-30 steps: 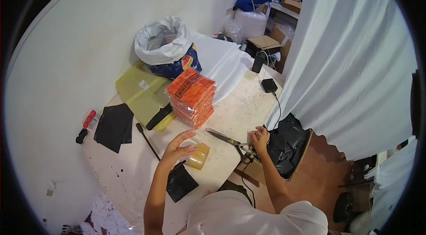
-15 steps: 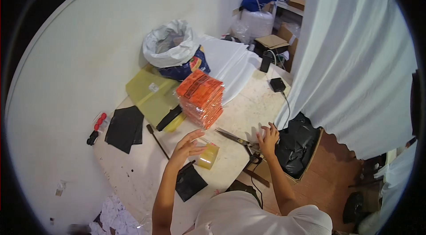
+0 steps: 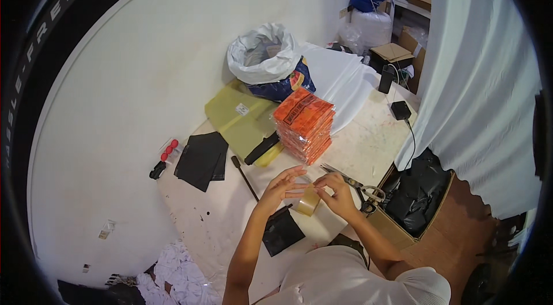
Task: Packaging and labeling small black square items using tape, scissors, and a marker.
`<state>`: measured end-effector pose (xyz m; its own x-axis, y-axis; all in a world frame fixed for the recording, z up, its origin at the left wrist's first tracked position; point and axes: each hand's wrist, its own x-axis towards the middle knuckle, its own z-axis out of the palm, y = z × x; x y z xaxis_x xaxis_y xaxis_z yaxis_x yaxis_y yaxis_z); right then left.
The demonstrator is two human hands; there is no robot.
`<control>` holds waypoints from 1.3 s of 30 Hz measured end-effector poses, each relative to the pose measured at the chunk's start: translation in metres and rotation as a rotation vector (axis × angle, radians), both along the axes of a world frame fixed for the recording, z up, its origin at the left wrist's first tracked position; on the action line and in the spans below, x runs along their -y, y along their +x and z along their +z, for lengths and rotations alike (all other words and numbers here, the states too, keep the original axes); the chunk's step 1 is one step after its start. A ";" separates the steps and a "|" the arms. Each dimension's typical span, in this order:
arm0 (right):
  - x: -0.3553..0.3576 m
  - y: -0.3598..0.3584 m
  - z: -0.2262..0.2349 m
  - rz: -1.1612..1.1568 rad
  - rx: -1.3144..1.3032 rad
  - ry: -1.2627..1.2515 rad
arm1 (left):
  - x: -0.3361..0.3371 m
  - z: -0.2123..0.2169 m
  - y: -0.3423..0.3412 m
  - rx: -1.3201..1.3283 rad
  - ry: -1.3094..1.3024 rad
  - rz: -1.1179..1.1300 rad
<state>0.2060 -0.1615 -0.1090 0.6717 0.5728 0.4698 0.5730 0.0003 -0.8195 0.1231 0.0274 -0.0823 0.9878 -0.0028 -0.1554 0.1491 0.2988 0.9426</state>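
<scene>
Over the near part of the table, my left hand (image 3: 277, 192) holds its fingers stretched and apart, just beside a roll of yellowish clear tape (image 3: 307, 203). My right hand (image 3: 339, 195) meets its fingertips above that roll, thumb and forefinger pinched together. Whatever is in the pinch is too small or too clear to make out. Large scissors (image 3: 351, 182) with dark and metal handles lie behind my right hand, partly covered by it. A black pouch-like sheet (image 3: 283, 233) lies below my left wrist. Farther back stands a stack of orange packets in clear plastic (image 3: 304, 123).
Left of the stack are a yellow plastic sheet (image 3: 237, 117), black bags (image 3: 200, 161) and a thin dark rod (image 3: 245, 178). A white-lined sack (image 3: 265, 63) stands at the back. A carton of black packages (image 3: 417, 189) sits right of the table, below a white curtain (image 3: 469, 103).
My right hand has left the scissors' handles and come over to my left fingertips, closing into a pinch. The whole view has shifted, with the table now farther right.
</scene>
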 end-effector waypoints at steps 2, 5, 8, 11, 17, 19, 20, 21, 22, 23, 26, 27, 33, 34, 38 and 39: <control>0.001 0.004 0.005 0.031 0.042 -0.024 | -0.004 0.003 -0.003 -0.164 0.030 0.046; 0.003 0.004 0.015 0.097 0.095 -0.066 | -0.019 -0.014 -0.014 -0.129 0.280 0.006; 0.006 0.003 0.030 0.114 0.114 -0.073 | -0.003 -0.012 -0.016 0.099 0.464 -0.031; 0.011 0.007 0.041 0.149 0.118 -0.103 | 0.009 -0.017 -0.011 0.157 0.436 -0.061; 0.020 0.011 0.060 0.137 0.045 -0.085 | 0.018 -0.020 -0.005 0.324 0.256 0.009; 0.022 0.008 0.063 0.130 0.043 -0.079 | 0.027 -0.009 -0.005 0.381 0.226 0.024; 0.022 0.007 0.064 0.125 0.041 -0.071 | 0.031 -0.006 -0.005 0.438 0.197 0.041; 0.021 0.005 0.065 0.127 0.039 -0.071 | 0.034 -0.004 -0.007 0.436 0.197 0.043; 0.021 0.003 0.066 0.127 0.017 -0.065 | 0.037 -0.003 -0.009 0.417 0.304 0.089; 0.020 0.002 0.066 0.128 -0.005 -0.059 | 0.039 -0.001 -0.011 0.396 0.411 0.135; 0.019 0.002 0.061 0.113 -0.079 -0.014 | 0.042 0.007 -0.015 0.175 0.469 0.227; 0.019 0.002 0.058 0.122 -0.079 -0.018 | 0.042 0.005 -0.016 0.173 0.467 0.236; 0.015 0.004 0.032 0.100 -0.252 0.043 | 0.047 -0.010 -0.015 0.228 0.406 0.268; 0.014 0.006 0.024 0.084 -0.268 0.017 | 0.055 -0.018 -0.011 0.284 0.278 0.310; 0.015 0.002 0.007 -0.007 -0.236 -0.003 | 0.071 -0.037 -0.013 0.220 0.286 0.364; 0.016 0.001 0.006 -0.005 -0.239 -0.008 | 0.072 -0.038 -0.014 0.216 0.282 0.365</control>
